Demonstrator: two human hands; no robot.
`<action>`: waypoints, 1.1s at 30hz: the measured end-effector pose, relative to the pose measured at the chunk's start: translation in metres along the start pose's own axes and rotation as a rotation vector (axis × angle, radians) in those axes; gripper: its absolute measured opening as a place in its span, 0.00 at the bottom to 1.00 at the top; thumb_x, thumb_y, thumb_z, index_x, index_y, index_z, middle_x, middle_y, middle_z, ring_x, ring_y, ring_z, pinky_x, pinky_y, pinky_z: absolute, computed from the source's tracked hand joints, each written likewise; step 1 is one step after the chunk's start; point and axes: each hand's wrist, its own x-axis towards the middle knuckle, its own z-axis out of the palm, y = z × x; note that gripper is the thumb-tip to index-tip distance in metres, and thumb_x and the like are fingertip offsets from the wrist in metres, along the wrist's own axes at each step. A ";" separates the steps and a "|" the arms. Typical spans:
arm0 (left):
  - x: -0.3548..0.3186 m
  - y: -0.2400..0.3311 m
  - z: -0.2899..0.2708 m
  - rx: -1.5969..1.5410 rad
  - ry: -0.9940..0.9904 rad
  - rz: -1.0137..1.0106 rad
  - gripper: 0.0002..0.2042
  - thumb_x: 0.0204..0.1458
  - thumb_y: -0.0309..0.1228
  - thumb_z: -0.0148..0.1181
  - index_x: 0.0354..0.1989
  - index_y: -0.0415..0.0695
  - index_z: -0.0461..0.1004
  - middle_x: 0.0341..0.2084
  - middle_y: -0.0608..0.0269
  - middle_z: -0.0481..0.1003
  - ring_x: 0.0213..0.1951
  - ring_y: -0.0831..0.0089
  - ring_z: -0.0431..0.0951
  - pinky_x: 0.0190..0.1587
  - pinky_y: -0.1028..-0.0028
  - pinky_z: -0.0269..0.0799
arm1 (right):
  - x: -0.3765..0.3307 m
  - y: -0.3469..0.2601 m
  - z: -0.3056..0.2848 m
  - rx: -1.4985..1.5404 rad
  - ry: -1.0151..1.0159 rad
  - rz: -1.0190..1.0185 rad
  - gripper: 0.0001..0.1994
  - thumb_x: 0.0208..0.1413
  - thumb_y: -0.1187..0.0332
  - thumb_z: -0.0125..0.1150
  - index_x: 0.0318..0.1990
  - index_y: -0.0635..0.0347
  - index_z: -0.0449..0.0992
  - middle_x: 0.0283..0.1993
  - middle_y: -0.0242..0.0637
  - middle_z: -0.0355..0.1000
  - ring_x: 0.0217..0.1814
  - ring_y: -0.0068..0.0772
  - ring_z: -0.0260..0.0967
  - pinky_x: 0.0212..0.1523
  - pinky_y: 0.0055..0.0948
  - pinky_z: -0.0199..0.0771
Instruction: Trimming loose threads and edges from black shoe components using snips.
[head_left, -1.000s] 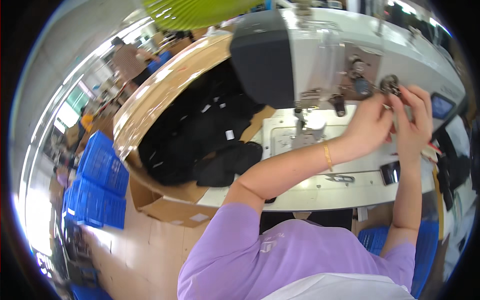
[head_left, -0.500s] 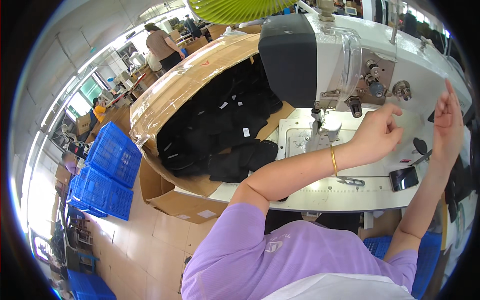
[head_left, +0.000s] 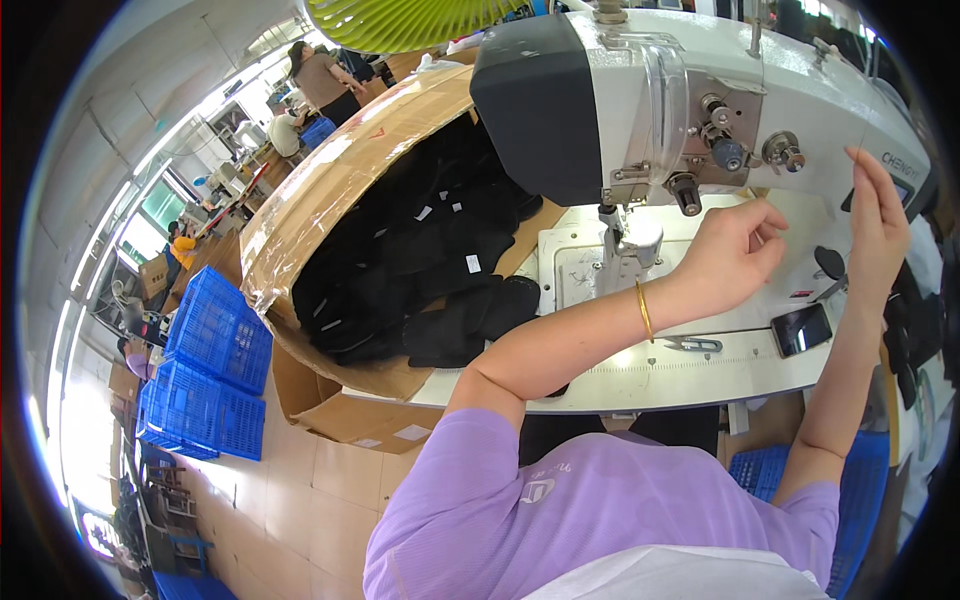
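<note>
My left hand point(head_left: 738, 250), with a gold bangle on its wrist, is raised in front of the white sewing machine point(head_left: 640, 110), right of the needle area. Its fingers are curled in, and whatever they may hold is too small to see. Farther right, my right hand point(head_left: 882, 225) is up beside the machine's arm, its long fingers pressed together at the tips. Anything between those tips cannot be made out. Nearest to both hands are the tension knobs point(head_left: 728, 152) and the presser foot area point(head_left: 625, 245).
A large cardboard box point(head_left: 345, 140) full of black fabric pieces point(head_left: 430, 265) stands left of the machine. Thread snips point(head_left: 694, 344) and a phone point(head_left: 801, 330) lie on the table's front. Blue crates point(head_left: 215, 365) stack on the floor, a green fan point(head_left: 420, 20) is above, and people work behind.
The view has shifted slightly. My right hand's fingers, stretched upward before, now bend forward and come together at the tips. My left hand stays curled in front of the machine.
</note>
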 end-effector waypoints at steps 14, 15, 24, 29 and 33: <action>0.013 0.005 0.029 -0.276 -0.013 0.104 0.06 0.59 0.26 0.55 0.36 0.35 0.74 0.22 0.67 0.74 0.18 0.85 0.69 0.22 0.81 0.66 | -0.074 0.021 -0.031 -0.125 -0.216 0.110 0.16 0.66 0.66 0.45 0.47 0.67 0.77 0.45 0.41 0.77 0.32 0.24 0.70 0.28 0.21 0.64; 0.010 -0.004 0.028 -0.045 0.019 0.196 0.05 0.59 0.25 0.55 0.35 0.36 0.74 0.21 0.68 0.74 0.19 0.85 0.69 0.23 0.81 0.66 | -0.054 0.004 -0.027 0.023 -0.107 0.213 0.17 0.67 0.66 0.44 0.53 0.68 0.74 0.51 0.44 0.75 0.35 0.24 0.71 0.28 0.18 0.64; -0.015 -0.027 0.010 0.234 0.035 0.124 0.05 0.53 0.23 0.60 0.37 0.36 0.75 0.20 0.58 0.75 0.19 0.75 0.73 0.24 0.75 0.69 | -0.030 0.010 0.026 -0.384 0.033 -0.459 0.05 0.53 0.75 0.61 0.37 0.61 0.78 0.33 0.38 0.76 0.31 0.34 0.73 0.32 0.28 0.72; -0.021 -0.027 0.006 0.333 -0.011 0.211 0.08 0.52 0.20 0.59 0.41 0.35 0.75 0.27 0.60 0.77 0.20 0.78 0.75 0.24 0.79 0.71 | -0.034 -0.011 0.042 -0.485 -0.120 -0.645 0.05 0.45 0.76 0.63 0.30 0.61 0.73 0.26 0.38 0.69 0.30 0.41 0.70 0.30 0.36 0.70; -0.026 -0.022 0.004 0.342 -0.015 0.220 0.08 0.52 0.19 0.59 0.41 0.35 0.75 0.33 0.60 0.77 0.22 0.79 0.75 0.26 0.80 0.70 | -0.012 -0.008 0.035 -0.478 -0.033 -0.756 0.05 0.46 0.76 0.63 0.31 0.60 0.74 0.27 0.38 0.70 0.30 0.41 0.70 0.30 0.35 0.70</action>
